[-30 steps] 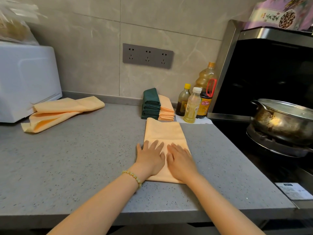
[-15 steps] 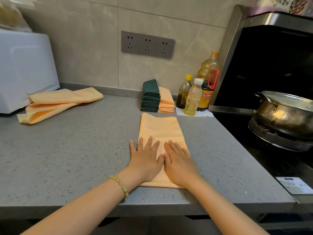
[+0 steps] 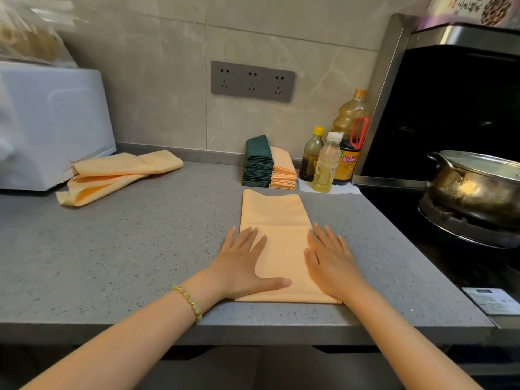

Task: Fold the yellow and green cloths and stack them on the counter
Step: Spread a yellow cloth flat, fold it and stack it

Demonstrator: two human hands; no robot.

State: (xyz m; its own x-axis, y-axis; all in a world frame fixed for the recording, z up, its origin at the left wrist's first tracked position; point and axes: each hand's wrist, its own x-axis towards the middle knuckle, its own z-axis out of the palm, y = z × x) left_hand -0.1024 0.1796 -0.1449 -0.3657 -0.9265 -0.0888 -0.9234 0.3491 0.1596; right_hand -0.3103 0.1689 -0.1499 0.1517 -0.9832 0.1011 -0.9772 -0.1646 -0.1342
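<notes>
Cloth comes first: the yellow cloth, already folded to a narrow strip, lies flat on the bench between the two grips, with its long axis running straight away from the person, from just inside the near edge of the bench toward the wall. The left grip is released and flat, its fingers straight along the strip's left edge and its thumb laid across the near end. The right grip is likewise released and flat on the right edge, and neither one pinches the fabric. Both press the near half, so the free far end lies ahead of the fingertips, about equally near to either grip. The next fold, as I judge it, turns on that axis: the far end must come back toward the grips, or the near end go forward, to halve the length. Beyond the far end, straight ahead, stand the green stack and the yellow stack, touching side by side. Well off to the left of the left grip, loose yellow cloths wait unfolded.
</notes>
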